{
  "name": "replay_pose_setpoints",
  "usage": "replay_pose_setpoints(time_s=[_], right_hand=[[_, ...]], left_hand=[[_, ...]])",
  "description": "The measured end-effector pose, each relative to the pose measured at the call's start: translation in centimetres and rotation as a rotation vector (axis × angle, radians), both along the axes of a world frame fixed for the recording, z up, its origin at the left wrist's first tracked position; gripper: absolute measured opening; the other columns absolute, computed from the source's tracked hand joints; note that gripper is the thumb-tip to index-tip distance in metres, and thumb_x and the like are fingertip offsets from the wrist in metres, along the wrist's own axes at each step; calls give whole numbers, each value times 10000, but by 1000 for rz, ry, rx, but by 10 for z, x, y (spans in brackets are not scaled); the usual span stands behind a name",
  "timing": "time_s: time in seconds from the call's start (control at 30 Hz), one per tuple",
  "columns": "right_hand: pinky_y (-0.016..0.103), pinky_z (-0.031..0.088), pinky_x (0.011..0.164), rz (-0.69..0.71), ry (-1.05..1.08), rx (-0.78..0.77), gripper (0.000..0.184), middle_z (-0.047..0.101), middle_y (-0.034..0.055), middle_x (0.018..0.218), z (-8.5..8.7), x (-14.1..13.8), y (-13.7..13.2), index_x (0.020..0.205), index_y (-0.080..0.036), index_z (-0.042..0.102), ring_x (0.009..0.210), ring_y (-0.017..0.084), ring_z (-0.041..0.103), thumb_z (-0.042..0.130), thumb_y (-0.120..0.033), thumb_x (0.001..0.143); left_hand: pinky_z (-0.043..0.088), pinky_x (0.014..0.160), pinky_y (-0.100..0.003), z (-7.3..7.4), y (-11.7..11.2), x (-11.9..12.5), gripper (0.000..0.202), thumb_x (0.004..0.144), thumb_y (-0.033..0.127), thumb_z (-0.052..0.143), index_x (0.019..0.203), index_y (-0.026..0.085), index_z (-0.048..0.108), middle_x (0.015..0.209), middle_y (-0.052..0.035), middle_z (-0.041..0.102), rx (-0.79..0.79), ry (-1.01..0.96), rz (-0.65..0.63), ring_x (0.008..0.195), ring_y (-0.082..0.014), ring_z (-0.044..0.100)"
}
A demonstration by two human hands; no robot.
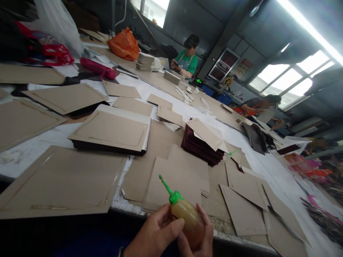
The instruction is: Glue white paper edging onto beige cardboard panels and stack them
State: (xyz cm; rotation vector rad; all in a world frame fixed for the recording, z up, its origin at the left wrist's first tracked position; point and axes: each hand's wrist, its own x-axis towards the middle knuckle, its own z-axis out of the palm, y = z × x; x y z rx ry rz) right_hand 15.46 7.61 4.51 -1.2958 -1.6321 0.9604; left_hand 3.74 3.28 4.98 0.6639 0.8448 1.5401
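A small glue bottle (187, 217) with yellowish glue and a green pointed nozzle sits in both my hands at the bottom of the view. My left hand (155, 233) wraps its left side with the thumb across the body. My right hand (202, 237) cups it from the right and below. The nozzle points up and left over a brown cardboard sheet (177, 182) at the table's near edge. A large cardboard panel (61, 184) with a glue line along its border lies to the left.
Several cardboard panels cover the long white table (270, 171). A stack of dark red pieces (200, 146) stands in the middle. An orange bag (123, 44) and a pink umbrella (98, 67) lie farther back. Two other people work at the far side.
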Motion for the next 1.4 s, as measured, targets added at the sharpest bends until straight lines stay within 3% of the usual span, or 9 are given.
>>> replay_pose_setpoints(time_s=[0.1,0.17,0.27,0.43,0.57,0.77,0.97,1.23,1.4], right_hand=[[421,434,873,57,5,-120,642,512,106,1197,17,-5,19,1189,-233,408,1014,292,554,652,-507,662],[405,460,822,94,36,-198,615,551,89,1132,31,-8,36,1163,-236,430,960,272,573,683,-463,650],[348,498,655,172,259,-397,530,611,44,970,47,-11,61,1092,-255,462,813,231,600,695,-399,638],[274,489,563,119,540,-509,366,611,21,939,58,-6,87,978,-254,553,797,197,592,672,-389,659],[243,493,537,57,504,-460,393,622,26,889,71,9,96,961,-225,584,751,176,590,726,-342,613],[295,527,619,16,356,-405,465,616,34,952,92,22,93,992,-234,538,812,209,610,706,-458,620],[363,503,708,109,-329,-41,541,569,47,959,76,-14,81,1067,-239,472,828,226,587,717,-432,624],[401,477,767,276,-448,259,417,537,52,986,57,-49,96,1022,-229,482,858,224,569,649,-433,700],[381,484,726,276,-476,263,399,544,42,937,53,-56,101,994,-227,474,810,211,573,642,-447,707]], left_hand=[[510,844,-286,-14,-15,-18,371,821,336,526,1174,222,532,1035,-73,662,42,676,251,950,-190,628],[478,900,-252,-26,-27,-31,353,797,216,562,1151,221,551,1049,-59,661,161,1190,437,997,-173,607],[435,964,-257,-40,-42,-48,316,797,101,529,1106,155,571,1063,-78,650,280,1565,541,1070,-170,562],[444,971,-333,-52,-50,-56,322,801,30,488,1112,82,551,1118,-126,610,307,1636,489,1143,-211,505],[433,970,-359,-57,-49,-57,349,792,2,492,1134,55,540,1149,-145,592,355,1661,477,1160,-236,489],[364,1011,-341,-67,-45,-60,303,812,-4,445,1073,58,584,1116,-136,619,413,1681,505,1146,-223,503],[376,998,-283,-70,-41,-55,264,832,38,433,1010,84,623,1038,-90,661,422,1641,605,1115,-175,526],[420,978,-273,-74,-40,-51,225,845,103,456,974,104,640,1001,-74,680,377,1675,687,1106,-174,540],[413,991,-269,-78,-41,-50,235,855,118,438,980,115,638,1001,-63,683,348,1685,668,1097,-163,547]])
